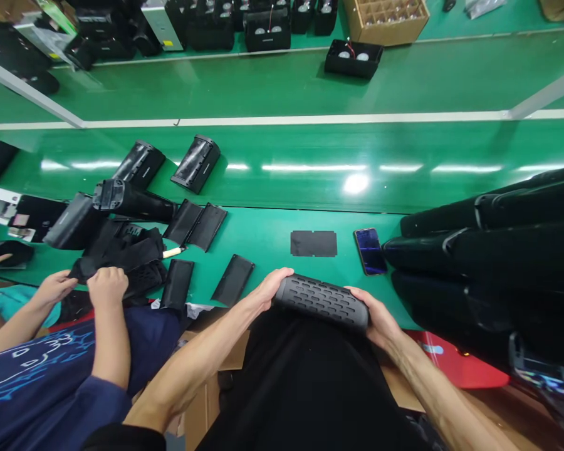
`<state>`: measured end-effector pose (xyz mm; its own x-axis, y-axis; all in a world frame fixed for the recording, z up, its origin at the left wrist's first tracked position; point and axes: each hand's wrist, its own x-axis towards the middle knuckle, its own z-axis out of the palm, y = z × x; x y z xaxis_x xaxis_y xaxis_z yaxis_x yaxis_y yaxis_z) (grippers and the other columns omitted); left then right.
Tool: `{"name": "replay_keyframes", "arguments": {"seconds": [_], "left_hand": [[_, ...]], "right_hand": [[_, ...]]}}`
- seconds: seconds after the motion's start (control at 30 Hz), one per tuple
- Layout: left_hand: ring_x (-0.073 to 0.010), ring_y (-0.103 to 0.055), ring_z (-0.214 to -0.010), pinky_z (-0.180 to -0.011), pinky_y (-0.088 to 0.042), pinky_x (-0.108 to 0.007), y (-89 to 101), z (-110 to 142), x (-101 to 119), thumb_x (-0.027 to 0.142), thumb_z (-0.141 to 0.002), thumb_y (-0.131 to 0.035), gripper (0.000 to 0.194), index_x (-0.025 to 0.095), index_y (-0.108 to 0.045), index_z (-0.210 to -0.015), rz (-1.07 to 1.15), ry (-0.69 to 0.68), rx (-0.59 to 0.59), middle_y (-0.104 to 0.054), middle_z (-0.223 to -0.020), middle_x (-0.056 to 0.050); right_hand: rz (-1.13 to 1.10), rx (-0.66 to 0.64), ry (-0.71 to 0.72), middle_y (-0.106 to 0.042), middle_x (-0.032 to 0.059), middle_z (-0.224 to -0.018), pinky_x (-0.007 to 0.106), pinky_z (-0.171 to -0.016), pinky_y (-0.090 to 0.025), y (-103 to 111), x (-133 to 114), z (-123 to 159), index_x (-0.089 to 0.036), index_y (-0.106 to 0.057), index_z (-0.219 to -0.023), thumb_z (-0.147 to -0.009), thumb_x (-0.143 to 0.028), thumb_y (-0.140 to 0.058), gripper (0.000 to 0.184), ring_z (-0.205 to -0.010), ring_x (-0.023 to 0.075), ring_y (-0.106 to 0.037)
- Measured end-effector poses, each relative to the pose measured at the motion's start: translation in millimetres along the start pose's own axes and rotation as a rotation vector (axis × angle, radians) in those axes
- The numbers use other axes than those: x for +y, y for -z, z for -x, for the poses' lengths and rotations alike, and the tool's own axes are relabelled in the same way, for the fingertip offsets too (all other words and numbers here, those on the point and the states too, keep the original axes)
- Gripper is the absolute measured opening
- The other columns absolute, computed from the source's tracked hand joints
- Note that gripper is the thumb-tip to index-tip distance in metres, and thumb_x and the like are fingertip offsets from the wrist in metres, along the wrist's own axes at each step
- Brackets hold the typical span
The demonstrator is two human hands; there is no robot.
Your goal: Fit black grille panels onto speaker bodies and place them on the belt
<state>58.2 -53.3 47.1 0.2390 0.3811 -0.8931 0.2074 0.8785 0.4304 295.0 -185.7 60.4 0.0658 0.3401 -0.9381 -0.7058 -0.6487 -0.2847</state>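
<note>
Here we go, both hands on it: the left hand (263, 291) and the right hand (373, 318) have a black speaker (322, 302) held between them, one at each end. It's a stubby cylinder with a rubbery, slotted skin, and the fingers are wrapped firmly round its rounded ends, so that's a closed grip from both sides. The long axis runs across the body, nearly left to right, dipping slightly toward the right hand. Neither hand is nearer: the speaker sits squarely between them, right at the near edge of the green worktop (267, 238), over the person's black shirt (301, 382). Whether it's touching the worktop, I can't tell from up here.

Just beyond it lies a flat black gasket (313, 243), with a phone (370, 251) to its right. Further left, loose black panels (232, 280) are scattered along the worktop. Bulky black cylinders (479, 263) crowd in at the right edge. Over on the left, a co-worker's hands (82, 287) are busy in a heap of black parts (122, 250), well apart from the speaker.
</note>
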Motion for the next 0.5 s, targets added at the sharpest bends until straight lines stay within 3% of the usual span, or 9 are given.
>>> {"name": "replay_keyframes", "arguments": {"seconds": [0.2,0.37,0.5], "left_hand": [[-0.0189,-0.061,-0.069,-0.065,-0.051,-0.032,3.5,9,14,0.051,-0.086,-0.067,0.035,0.018,-0.068,-0.097,-0.010,0.081,-0.026,-0.069,-0.073,-0.004],[-0.0185,-0.057,-0.060,-0.061,-0.052,-0.035,-2.2,2,14,0.049,-0.088,-0.062,0.029,0.019,-0.066,-0.089,-0.011,0.145,-0.008,-0.064,-0.062,-0.003],[-0.0181,-0.055,-0.059,-0.059,-0.052,-0.034,-7.0,-2,12,0.050,-0.089,-0.060,0.030,0.020,-0.063,-0.084,-0.022,0.172,0.023,-0.061,-0.059,-0.003]], "right_hand": [[-0.012,-0.012,-0.097,-0.079,0.0053,-0.073,0.033,-0.054,-0.057,3,0,0,-0.020,-0.071,-0.092,-0.089,-0.047,-0.071,0.027,-0.055,0.0220,-0.069],[-0.089,0.026,0.016,-0.078,0.0013,-0.069,0.032,-0.050,-0.056,1,8,-2,-0.023,-0.068,-0.090,-0.082,-0.041,-0.079,0.022,-0.050,0.0205,-0.068],[-0.107,0.061,0.026,-0.078,0.0016,-0.067,0.034,-0.052,-0.059,-2,11,-7,-0.022,-0.067,-0.085,-0.078,-0.037,-0.078,0.020,-0.047,0.0213,-0.068]]}}
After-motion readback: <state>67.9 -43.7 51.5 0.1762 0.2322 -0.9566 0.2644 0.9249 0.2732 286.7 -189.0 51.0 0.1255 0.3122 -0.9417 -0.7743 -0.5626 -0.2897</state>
